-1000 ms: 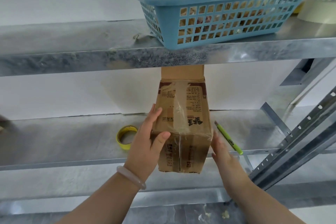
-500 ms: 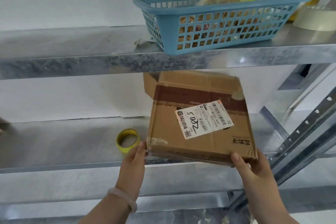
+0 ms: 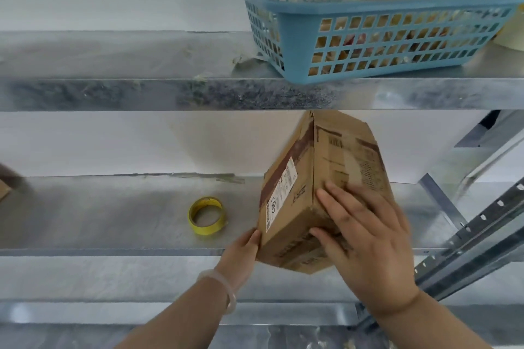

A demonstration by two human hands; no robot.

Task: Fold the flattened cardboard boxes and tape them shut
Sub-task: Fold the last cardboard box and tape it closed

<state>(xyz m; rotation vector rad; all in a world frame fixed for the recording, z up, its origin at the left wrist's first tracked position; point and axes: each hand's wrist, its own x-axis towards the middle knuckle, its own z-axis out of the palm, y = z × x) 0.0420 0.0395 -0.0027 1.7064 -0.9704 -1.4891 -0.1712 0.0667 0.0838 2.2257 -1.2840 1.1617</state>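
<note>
A brown cardboard box (image 3: 295, 207), folded into shape, is tilted over the front edge of the middle metal shelf (image 3: 113, 218). Its white shipping label faces left, and clear tape shows on the printed face turned right. My left hand (image 3: 241, 252) touches the box's lower left corner with the fingers lying up against the labelled side. My right hand (image 3: 368, 235) presses flat on the right face, fingers spread. A small yellow tape roll (image 3: 207, 215) lies on the shelf just left of the box.
On the upper shelf (image 3: 141, 93) a blue plastic basket (image 3: 297, 45) holds bags and scraps, with pale tape rolls (image 3: 513, 34) to its right. Slanted perforated metal uprights (image 3: 467, 238) run along the right side. A brown cardboard piece (image 3: 3, 188) shows at the far left edge.
The box has been turned: half a second ago its labelled face was towards me and both hands held its lower corners. The label now faces left, and my right hand lies flat on the right face.
</note>
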